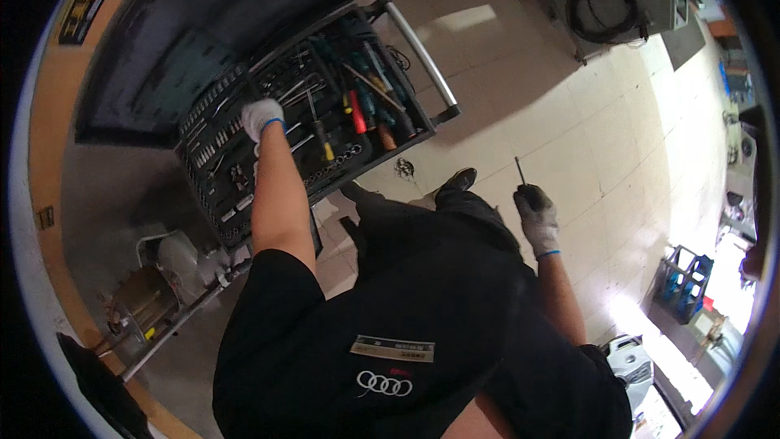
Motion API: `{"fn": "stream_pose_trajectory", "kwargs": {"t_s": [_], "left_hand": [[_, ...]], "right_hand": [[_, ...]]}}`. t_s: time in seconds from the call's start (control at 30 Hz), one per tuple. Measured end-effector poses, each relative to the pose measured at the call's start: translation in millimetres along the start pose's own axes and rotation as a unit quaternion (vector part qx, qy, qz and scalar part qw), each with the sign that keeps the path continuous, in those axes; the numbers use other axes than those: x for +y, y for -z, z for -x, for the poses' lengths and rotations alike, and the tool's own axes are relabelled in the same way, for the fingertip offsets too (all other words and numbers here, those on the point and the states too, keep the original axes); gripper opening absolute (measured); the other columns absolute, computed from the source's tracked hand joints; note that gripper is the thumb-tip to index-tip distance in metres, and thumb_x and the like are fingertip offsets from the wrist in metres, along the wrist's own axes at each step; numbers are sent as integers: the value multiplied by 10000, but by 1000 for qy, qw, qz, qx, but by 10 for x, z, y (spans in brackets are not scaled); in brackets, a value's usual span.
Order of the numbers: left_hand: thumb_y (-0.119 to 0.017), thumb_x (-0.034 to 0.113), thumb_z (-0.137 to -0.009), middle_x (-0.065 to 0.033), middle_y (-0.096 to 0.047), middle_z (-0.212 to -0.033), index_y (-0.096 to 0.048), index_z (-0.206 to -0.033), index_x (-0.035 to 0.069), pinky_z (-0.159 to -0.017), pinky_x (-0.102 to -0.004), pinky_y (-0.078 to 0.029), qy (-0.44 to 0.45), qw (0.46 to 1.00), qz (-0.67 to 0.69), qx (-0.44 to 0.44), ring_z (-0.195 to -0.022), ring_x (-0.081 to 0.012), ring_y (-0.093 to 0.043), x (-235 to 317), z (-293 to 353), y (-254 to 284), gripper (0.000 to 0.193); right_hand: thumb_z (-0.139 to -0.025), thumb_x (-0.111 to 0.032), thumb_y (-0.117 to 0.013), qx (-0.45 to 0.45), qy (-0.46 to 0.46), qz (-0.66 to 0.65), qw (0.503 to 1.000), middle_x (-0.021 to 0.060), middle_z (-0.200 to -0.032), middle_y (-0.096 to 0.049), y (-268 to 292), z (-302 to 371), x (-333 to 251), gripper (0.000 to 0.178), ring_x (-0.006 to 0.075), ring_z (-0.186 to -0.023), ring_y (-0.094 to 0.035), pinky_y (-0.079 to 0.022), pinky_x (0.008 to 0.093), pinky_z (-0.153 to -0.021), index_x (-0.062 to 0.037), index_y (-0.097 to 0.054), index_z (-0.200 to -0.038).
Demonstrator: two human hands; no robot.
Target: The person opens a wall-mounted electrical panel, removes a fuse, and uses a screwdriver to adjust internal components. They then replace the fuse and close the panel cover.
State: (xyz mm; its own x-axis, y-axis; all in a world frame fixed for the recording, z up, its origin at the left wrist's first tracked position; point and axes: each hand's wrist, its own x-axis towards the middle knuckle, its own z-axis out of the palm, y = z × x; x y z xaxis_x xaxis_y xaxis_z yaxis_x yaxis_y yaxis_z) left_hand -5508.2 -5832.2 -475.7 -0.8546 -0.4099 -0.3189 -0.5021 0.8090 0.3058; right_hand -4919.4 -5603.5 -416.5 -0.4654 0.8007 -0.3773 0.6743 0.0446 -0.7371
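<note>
My left hand (262, 116), in a white knit glove with a blue cuff, reaches over the open black tool case (183, 175). It is at the rows of sockets; its fingers are hidden under the back of the hand. Close by lie wrenches and a yellow-and-black screwdriver (327, 148). A red-handled tool (357, 114) sits with several other hand tools in the case's right-hand section. Away to the right, over the floor, my gloved right hand (536, 213) is closed round what looks like a screwdriver (520, 169), its thin dark shaft pointing up and away.
The raised lid (211, 24) stands behind the case, and a metal handle (422, 53) juts from its right side. A cabinet with coiled black cable (601, 12) stands at the far right. A blue-and-black rack (684, 280) is on the right; a pale tiled floor (479, 110) lies between.
</note>
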Motion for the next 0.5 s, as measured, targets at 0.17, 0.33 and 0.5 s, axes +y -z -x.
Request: {"fn": "stream_pose_trajectory", "kwargs": {"t_s": [0.17,0.33,0.5], "left_hand": [[-641,386,-942,-234,-697,-1299,-720,-1213,-31,-1005,-468,-548,-51,993,-107,11,-1210,-364,-681,-56,-705,-182,503],[-622,457,-953,-173,-629,-1438,-634,-1395,63,-1114,-427,-459,-204,970,-131,4,-1333,-387,-579,-370,-1242,-218,592],[-723,454,-909,-244,-641,-1391,-612,-1356,-73,-1041,-437,-513,38,999,6,10,-1256,-385,-639,-296,-1064,-140,700]], "right_hand": [[-956,-199,-762,43,-52,9,998,121,-1036,-768,898,-18,915,269,183,-968,-716,-560,337,-881,4,-713,-1125],[-964,-153,-750,50,-96,5,994,122,-1068,-763,1688,-17,1744,247,176,-981,-707,-554,310,-901,11,-697,-1140],[-973,-200,-736,31,-127,62,989,134,-1080,-771,2153,-369,1929,293,192,-1011,-736,-571,333,-883,12,-683,-1168]]}}
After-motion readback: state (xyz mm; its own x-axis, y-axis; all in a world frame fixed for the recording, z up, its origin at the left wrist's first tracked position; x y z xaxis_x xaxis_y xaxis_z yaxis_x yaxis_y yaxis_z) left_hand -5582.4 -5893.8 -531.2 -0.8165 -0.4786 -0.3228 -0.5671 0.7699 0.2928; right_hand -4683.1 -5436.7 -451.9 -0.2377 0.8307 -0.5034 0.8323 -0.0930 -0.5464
